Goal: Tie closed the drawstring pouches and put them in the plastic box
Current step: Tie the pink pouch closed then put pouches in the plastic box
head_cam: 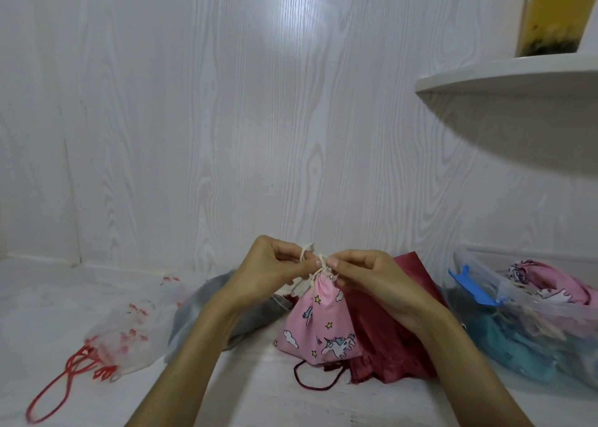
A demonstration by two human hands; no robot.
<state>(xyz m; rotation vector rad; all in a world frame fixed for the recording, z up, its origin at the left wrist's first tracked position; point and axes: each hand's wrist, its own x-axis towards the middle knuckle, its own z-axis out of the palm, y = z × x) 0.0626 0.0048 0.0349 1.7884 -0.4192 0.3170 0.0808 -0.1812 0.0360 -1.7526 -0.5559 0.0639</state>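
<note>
A pink unicorn-print pouch (318, 326) stands on the white surface at centre, its mouth gathered tight. My left hand (273, 269) and my right hand (372, 276) meet just above it, each pinching the cream drawstring (307, 248) at the pouch's neck. A loop of the string sticks up by my left fingers. A dark red pouch (388, 339) lies behind and right of the pink one. A grey pouch (207, 310) lies to its left. A sheer white pouch with red cords (126, 336) lies further left. The clear plastic box (534, 310) at right holds several pouches.
The box has a blue latch (475, 287) on its near-left rim. A white shelf (511, 80) juts out at upper right with a yellow carton (550, 16) on it. A white wood-grain wall stands close behind the pouches. Red cord loops (58, 391) trail toward the front left.
</note>
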